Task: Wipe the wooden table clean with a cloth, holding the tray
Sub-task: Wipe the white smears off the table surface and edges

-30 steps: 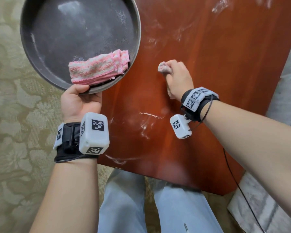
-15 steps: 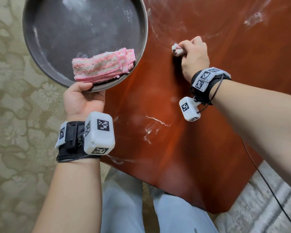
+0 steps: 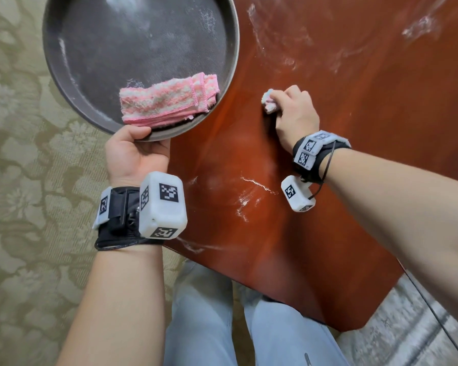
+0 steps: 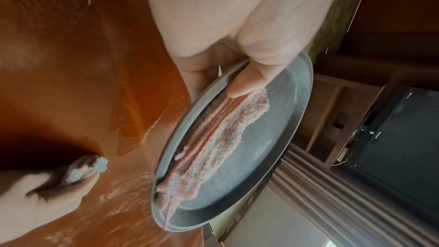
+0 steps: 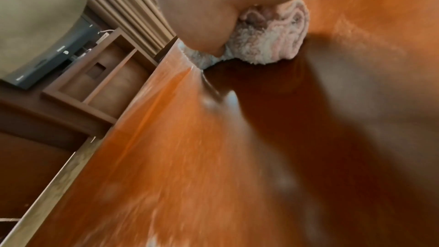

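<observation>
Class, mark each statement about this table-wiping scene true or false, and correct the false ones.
1. The left hand holds the round dark tray by its rim. True.
2. The tray holds nothing. False: a folded pink cloth lies in it.
3. The right hand grips a bunched cloth against the wooden table. True.
4. The table is free of residue. False: white powdery streaks remain on it.
5. The tray rests flat in the middle of the table. False: it is held at the table's left edge, mostly over the floor.
</observation>
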